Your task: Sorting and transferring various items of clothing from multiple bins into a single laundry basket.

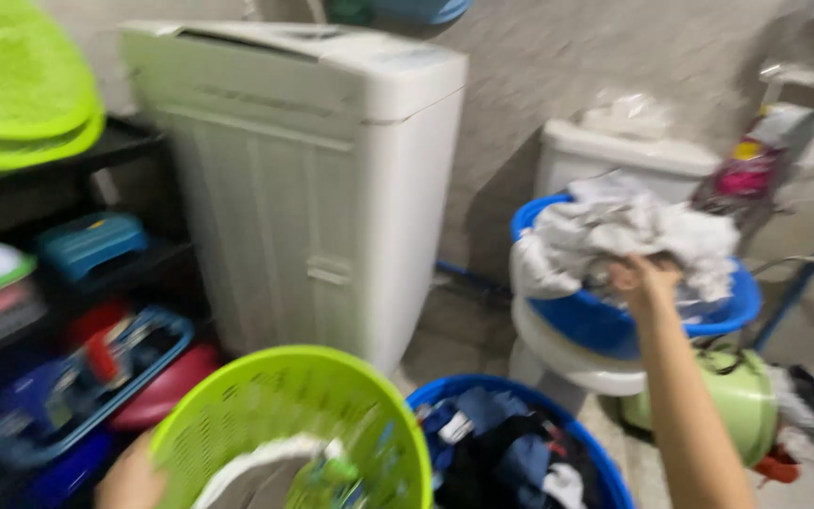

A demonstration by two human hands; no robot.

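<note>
While left hand (129, 483) grips basket (294, 424), right hand (643, 283) touches laundry (624, 231).

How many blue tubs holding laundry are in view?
2. One blue tub sits on the toilet, where the right hand reaches; the other blue tub stands on the floor beside the green basket. Others may be out of frame.

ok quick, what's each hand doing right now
Left hand: on the rim of the green basket; grip mostly out of frame, cannot tell.
Right hand: closed on the pale laundry in the blue tub.
</note>
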